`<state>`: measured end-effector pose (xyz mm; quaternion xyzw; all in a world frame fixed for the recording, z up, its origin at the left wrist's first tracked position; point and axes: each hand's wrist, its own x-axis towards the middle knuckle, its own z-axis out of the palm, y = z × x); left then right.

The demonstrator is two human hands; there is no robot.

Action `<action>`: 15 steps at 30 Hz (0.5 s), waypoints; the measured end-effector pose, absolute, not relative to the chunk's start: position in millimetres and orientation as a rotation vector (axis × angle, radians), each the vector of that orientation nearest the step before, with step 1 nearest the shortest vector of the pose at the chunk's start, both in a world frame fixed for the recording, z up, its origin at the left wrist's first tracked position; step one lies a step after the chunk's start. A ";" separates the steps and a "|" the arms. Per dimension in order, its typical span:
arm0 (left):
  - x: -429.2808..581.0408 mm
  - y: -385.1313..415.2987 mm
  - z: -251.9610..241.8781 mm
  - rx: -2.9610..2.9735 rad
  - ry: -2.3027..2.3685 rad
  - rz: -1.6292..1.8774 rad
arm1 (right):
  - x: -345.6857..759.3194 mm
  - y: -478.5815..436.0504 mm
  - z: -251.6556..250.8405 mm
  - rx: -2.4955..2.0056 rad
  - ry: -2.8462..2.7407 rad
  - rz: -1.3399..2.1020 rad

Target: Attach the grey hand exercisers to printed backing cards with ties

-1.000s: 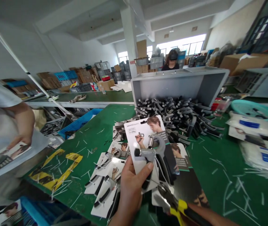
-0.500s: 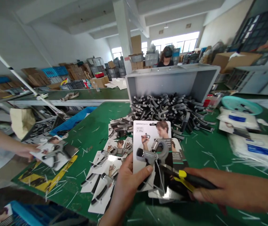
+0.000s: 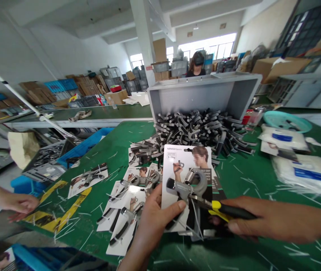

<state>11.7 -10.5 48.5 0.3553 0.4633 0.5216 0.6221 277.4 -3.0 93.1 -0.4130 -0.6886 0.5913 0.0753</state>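
In front of me my left hand [image 3: 160,210] holds up a printed card [image 3: 171,165], thumb across its front and fingers behind. A grey and black hand grip strengthener [image 3: 196,184] with a coil spring is fixed to the card. From it hangs the loose tail of a white cable tie [image 3: 198,222]. My right hand [image 3: 250,220] is closed around yellow-and-black cutting pliers [image 3: 233,210], whose jaws are at the tie by the strengthener's lower part. More carded strengtheners [image 3: 125,222] lie left of my left hand, and other cards are partly hidden behind the held one.
A grey crate [image 3: 197,99] lies tipped behind a heap of loose strengtheners [image 3: 194,131]. White packs [image 3: 309,175] and a turquoise tray [image 3: 287,120] are at right. A co-worker's hand [image 3: 22,205] is at the left edge near a carded strengthener [image 3: 88,177]. Tie offcuts litter the green table [image 3: 132,130].
The co-worker's hand has let go of a carded strengthener, now lying on the table, and drawn back left. My pliers' jaws have risen slightly to the tie; the held card shifted slightly right.
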 end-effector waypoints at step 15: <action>7.1 15.8 35.9 0.593 0.986 1.637 | 232.5 -46.8 64.3 -1.052 -2.196 1.623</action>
